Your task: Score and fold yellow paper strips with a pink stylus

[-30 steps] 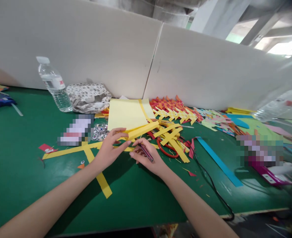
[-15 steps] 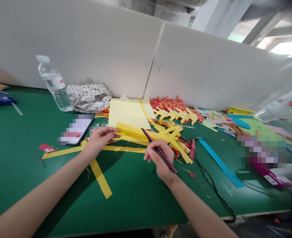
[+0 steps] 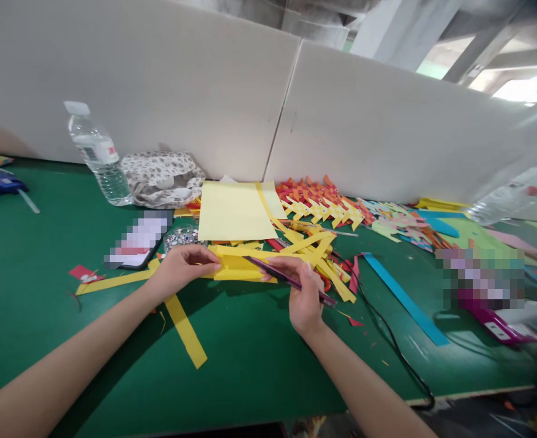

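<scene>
My left hand (image 3: 182,269) pinches the left end of a folded yellow paper strip (image 3: 236,265), which is held just above the green table. In my right hand (image 3: 305,292) is a slim, dark purple pen-like tool (image 3: 291,280), whose exact kind I cannot make out. Its pointed tip lies over the folded paper, aimed to the left. The right fingers are close to the paper's right part; whether they grip it too is hidden. Loose yellow paper strips (image 3: 186,328) lie under and beside both hands.
Behind the hands lie a pale yellow sheet (image 3: 232,210), a phone (image 3: 143,237) and a tub of small beads (image 3: 183,236). A water bottle (image 3: 97,155) stands back left. Woven paper pieces (image 3: 323,204), a blue strip (image 3: 405,298) and a black cable (image 3: 393,340) are to the right.
Both hands have shifted: the folded paper has come lower and nearer, with its fold turned more open to view. My right hand has moved in closer, bringing the tool's tip over the paper.
</scene>
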{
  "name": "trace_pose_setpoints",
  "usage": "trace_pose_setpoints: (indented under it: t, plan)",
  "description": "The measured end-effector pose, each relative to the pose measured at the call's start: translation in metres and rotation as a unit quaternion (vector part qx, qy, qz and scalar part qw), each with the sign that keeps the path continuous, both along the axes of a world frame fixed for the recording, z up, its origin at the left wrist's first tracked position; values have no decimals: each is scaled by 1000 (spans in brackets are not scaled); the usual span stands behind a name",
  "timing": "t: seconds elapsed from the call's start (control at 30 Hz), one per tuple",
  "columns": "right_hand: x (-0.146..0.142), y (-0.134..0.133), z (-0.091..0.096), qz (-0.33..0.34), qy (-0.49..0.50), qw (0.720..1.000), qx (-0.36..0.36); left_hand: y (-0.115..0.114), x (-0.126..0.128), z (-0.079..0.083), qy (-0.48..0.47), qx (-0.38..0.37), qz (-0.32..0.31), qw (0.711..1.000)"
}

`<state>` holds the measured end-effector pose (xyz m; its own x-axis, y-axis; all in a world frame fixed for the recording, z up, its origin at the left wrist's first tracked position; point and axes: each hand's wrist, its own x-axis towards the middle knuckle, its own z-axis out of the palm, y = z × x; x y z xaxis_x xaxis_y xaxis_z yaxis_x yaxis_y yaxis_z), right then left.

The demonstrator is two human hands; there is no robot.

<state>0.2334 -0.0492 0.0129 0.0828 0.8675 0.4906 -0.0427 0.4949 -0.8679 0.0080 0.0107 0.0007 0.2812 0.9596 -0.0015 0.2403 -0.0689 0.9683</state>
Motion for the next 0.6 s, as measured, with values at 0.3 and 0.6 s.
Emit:
trace_pose_setpoints:
  t: [0.3, 0.6]
  plan:
    - [-1, 7, 10, 87, -47, 989, -109, -8, -2, 2, 131, 111, -42, 984]
    - [-9, 8, 5, 107, -225, 950, -190, -14, -4, -2, 238, 202, -115, 943]
